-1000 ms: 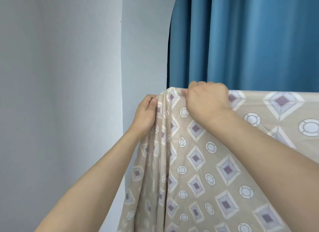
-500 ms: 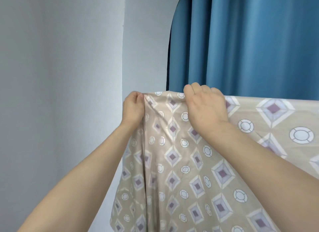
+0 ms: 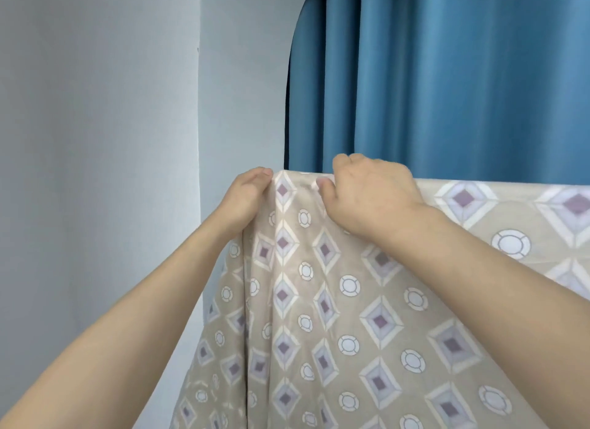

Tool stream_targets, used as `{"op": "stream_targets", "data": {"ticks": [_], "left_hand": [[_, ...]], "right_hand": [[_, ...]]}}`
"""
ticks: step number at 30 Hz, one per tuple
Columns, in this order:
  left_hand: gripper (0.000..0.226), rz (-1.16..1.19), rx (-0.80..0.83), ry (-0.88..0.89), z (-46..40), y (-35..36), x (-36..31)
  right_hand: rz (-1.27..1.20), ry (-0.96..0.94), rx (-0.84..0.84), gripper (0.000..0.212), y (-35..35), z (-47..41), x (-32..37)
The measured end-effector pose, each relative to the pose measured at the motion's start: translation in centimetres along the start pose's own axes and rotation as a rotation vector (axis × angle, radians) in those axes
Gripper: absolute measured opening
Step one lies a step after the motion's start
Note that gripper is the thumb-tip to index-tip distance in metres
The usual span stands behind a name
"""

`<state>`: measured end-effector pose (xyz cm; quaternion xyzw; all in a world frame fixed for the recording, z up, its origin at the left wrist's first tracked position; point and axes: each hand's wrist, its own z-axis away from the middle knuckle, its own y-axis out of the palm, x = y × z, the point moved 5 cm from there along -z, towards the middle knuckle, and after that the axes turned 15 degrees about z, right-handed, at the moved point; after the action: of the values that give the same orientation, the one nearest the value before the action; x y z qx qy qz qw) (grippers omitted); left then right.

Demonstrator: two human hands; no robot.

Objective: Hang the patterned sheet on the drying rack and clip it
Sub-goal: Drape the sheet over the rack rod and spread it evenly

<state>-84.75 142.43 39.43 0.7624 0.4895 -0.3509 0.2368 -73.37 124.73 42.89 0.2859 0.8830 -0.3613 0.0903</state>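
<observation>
The patterned sheet (image 3: 367, 316), beige with purple diamonds and white rings, hangs over a horizontal line at chest height; the drying rack under it is hidden by the cloth. My left hand (image 3: 244, 198) grips the sheet's left end at the top corner. My right hand (image 3: 370, 195) lies over the top fold a short way to the right, fingers curled over the edge and thumb pinching the cloth. No clip is visible.
A blue curtain (image 3: 447, 77) hangs right behind the sheet. A pale grey wall (image 3: 95, 141) with a corner edge fills the left side.
My left hand pulled the sheet's left end further left and up, spreading the bunched folds flat along the top. My right hand stayed on the top fold.
</observation>
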Motion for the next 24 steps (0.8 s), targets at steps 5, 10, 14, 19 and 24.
{"op": "stream_targets", "data": {"ticks": [5, 10, 14, 19, 24], "left_hand": [[0.029, -0.113, -0.102, 0.061, -0.2, 1.1, -1.8], [0.026, -0.198, 0.187, 0.134, 1.2, 8.1, -6.5], [0.025, -0.338, 0.441, 0.029, 2.4, 12.7, -7.6], [0.026, -0.276, 0.397, -0.019, 2.1, 13.3, -7.6], [0.031, 0.317, 0.269, 0.04, 2.2, 13.0, -8.1]], "right_hand": [[0.014, 0.162, 0.33, 0.046, -0.7, 2.1, -7.4], [-0.261, 0.183, 0.622, 0.061, -0.9, 4.1, -12.6], [-0.449, 0.185, 0.609, 0.048, -0.2, 4.7, -14.2], [-0.283, 0.176, 0.183, 0.036, -0.8, 4.1, -14.4], [0.01, 0.019, -0.342, 0.025, -3.8, 5.0, -12.5]]}}
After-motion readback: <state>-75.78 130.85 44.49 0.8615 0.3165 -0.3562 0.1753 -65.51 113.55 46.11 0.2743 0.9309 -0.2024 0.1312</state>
